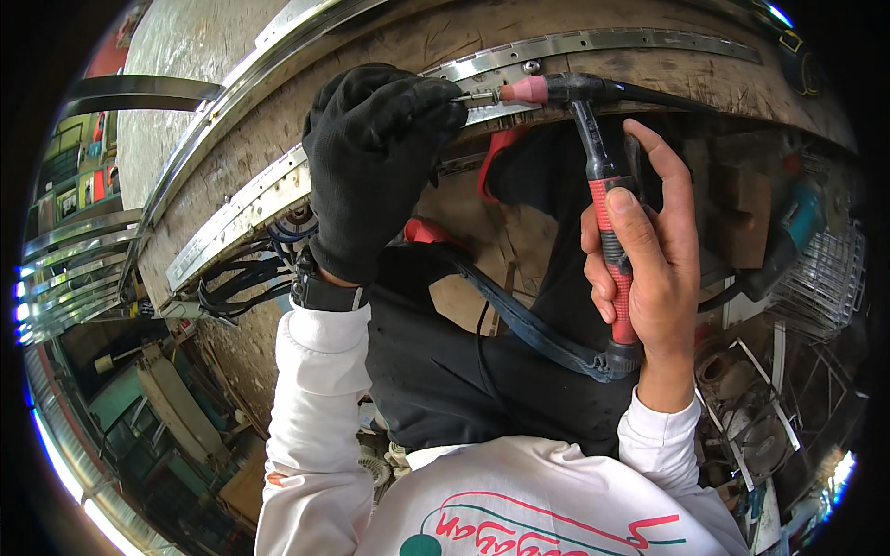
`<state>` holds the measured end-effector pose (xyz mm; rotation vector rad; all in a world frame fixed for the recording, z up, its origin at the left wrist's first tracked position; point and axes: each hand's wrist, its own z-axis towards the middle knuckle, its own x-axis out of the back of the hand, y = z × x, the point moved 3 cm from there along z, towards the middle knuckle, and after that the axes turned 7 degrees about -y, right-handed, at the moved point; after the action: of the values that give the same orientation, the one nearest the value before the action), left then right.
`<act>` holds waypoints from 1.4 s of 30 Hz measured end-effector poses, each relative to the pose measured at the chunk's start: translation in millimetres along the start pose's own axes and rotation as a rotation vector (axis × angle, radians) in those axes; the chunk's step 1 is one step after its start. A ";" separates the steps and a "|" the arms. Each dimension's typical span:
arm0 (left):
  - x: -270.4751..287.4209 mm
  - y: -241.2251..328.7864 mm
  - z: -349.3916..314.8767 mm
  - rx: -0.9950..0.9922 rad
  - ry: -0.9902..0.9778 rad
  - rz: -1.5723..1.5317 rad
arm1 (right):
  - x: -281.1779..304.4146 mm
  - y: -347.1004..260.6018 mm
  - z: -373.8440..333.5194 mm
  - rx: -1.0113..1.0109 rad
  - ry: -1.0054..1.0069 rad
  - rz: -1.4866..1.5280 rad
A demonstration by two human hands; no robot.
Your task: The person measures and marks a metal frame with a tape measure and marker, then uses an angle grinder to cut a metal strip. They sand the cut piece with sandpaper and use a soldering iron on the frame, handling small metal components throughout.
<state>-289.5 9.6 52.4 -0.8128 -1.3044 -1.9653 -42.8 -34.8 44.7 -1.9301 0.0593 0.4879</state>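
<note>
A TIG welding torch [601,139] with a red and black handle is gripped in my bare right hand [658,250], fingers wrapped round the handle and the index finger raised off it. The torch head lies level, its pink ceramic nozzle [527,90] facing left. My left hand [371,157], in a black knit glove, pinches the thin metal electrode [480,97] that sticks out of the nozzle. The gloved fingertips partly cover that electrode. From the handle's lower end a blue-sheathed cable [528,334] runs left across my lap.
In front stands a worn wooden bench [649,74] with a perforated metal strip [593,42] and a small steel ball [531,67]. Long metal strips [88,236] jut out at left. A teal power tool [797,227] and a wire rack [825,278] are at right.
</note>
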 end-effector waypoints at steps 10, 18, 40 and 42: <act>-2.0 -3.0 -3.1 0.017 0.015 -0.041 | 0.6 0.5 1.4 0.002 -0.010 0.019; -0.6 -5.5 -5.3 0.067 -0.001 -0.052 | -0.3 -1.9 1.6 -0.002 -0.025 -0.047; -2.4 0.4 -3.9 0.045 -0.046 0.098 | 15.3 -0.5 0.7 0.041 0.105 0.106; 0.1 -1.2 -11.3 0.010 -0.032 0.133 | 16.2 0.9 1.5 0.029 0.103 0.130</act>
<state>-292.1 -0.6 48.2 -0.9061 -1.2448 -1.8477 -28.7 -30.8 37.6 -1.9296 0.2585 0.4709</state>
